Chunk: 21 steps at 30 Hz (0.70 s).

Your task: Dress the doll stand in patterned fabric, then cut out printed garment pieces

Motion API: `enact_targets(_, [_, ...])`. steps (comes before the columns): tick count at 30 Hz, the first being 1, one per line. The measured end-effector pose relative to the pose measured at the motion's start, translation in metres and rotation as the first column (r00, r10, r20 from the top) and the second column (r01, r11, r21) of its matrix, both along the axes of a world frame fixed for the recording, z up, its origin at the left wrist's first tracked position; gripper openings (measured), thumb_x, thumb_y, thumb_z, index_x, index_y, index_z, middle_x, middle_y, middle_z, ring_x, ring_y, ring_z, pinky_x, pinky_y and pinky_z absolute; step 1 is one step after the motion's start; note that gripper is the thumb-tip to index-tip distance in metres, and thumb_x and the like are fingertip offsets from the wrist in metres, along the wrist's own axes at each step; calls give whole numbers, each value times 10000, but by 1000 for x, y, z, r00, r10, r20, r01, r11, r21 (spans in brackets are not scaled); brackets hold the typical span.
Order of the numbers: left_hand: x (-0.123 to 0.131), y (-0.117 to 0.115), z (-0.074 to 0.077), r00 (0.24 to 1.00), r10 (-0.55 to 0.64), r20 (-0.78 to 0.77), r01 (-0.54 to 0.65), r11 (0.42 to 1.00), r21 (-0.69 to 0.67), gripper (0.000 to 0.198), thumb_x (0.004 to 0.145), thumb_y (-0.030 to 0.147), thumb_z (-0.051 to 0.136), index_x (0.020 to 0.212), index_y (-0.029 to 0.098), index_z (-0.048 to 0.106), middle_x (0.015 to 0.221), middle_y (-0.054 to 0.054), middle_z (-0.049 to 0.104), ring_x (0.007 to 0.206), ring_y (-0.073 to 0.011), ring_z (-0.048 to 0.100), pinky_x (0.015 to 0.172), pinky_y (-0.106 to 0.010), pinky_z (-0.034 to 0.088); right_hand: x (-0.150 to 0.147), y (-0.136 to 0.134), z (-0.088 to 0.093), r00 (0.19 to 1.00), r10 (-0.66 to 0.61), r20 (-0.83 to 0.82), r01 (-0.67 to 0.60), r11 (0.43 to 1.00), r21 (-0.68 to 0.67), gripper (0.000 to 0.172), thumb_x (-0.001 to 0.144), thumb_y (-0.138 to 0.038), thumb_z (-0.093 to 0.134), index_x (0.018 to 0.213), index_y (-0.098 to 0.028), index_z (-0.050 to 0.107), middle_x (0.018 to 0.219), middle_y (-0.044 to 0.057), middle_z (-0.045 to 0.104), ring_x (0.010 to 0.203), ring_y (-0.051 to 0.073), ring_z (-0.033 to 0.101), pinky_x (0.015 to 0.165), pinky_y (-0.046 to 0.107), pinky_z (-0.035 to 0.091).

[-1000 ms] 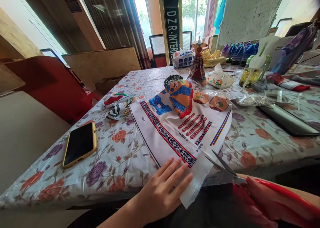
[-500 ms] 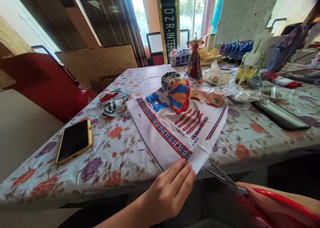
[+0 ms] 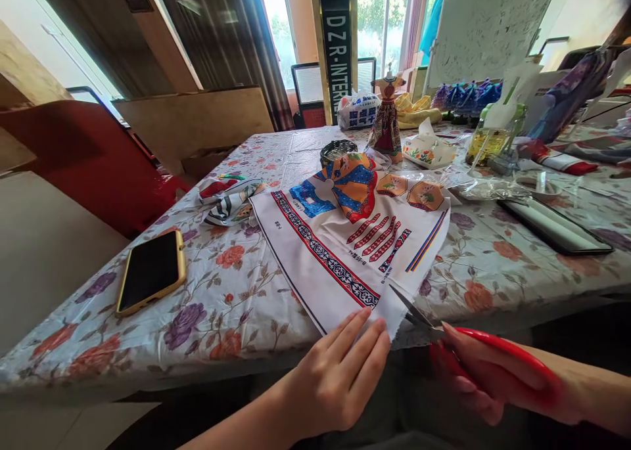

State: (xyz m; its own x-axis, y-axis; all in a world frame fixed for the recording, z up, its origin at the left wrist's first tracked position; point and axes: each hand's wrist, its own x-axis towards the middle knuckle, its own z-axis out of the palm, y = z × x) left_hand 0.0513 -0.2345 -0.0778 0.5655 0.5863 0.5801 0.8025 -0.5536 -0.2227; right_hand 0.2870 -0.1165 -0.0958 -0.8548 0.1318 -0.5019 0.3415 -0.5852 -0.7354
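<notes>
A white printed cloth point(image 3: 345, 246) with red, blue and orange patterns lies on the flowered tablecloth point(image 3: 231, 292), its near edge hanging over the table's front. My left hand point(image 3: 340, 378) pinches that near edge from below, fingers together. My right hand point(image 3: 488, 378) grips red-handled scissors point(image 3: 444, 338). Their steel blades are apart, tips at the cloth's lower right corner, just right of my left fingertips.
A phone in a yellow case point(image 3: 150, 279) lies at the left. A crumpled scrap point(image 3: 229, 200) sits behind it. A dark tablet point(image 3: 555, 226) lies at the right. A small dressed mannequin point(image 3: 387, 118), tissue pack point(image 3: 428, 151) and bottle point(image 3: 488, 141) stand further back.
My left hand has curled from lying flat on the cloth to gripping its hanging edge. The scissors have moved left and up to the cloth's corner.
</notes>
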Motion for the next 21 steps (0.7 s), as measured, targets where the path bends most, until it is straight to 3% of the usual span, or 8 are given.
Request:
enact_targets(6, [0, 3, 2, 1000, -26, 7, 26, 1000, 12, 251, 871, 90, 444, 1004, 36, 650, 1036, -149, 707, 1012, -284, 647, 874, -382, 560, 0, 2, -8, 1000, -5, 15, 5, 1000, 3, 447, 917, -536, 328, 834, -130, 495, 714, 8, 477, 567, 60, 475, 507, 172, 365])
enact_targets(9, [1, 6, -1, 999, -23, 25, 22, 998, 61, 178, 828, 130, 571, 958, 50, 661, 972, -136, 727, 963, -272, 671, 858, -366, 573, 1, 1, -12, 1000, -18, 26, 18, 1000, -7, 438, 910, -543, 346, 825, -135, 479, 712, 2, 487, 546, 49, 472, 484, 154, 363])
enact_targets(13, [5, 9, -4, 999, -5, 37, 0, 992, 130, 246, 746, 201, 700, 936, 49, 666, 909, -118, 740, 903, -271, 691, 810, -356, 596, -1, 3, -14, 999, -14, 40, 13, 999, 29, 479, 862, -622, 371, 789, -156, 458, 668, -16, 483, 486, 47, 443, 435, 153, 355])
enact_targets(21, [22, 10, -2, 979, 203, 14, -204, 974, 96, 275, 797, 282, 651, 979, 76, 653, 878, -81, 719, 800, -218, 683, 726, -329, 577, 5, 5, -35, 997, -55, 63, 50, 996, 79, 428, 845, -620, 386, 760, -220, 512, 616, -15, 487, 438, 80, 402, 373, 188, 298])
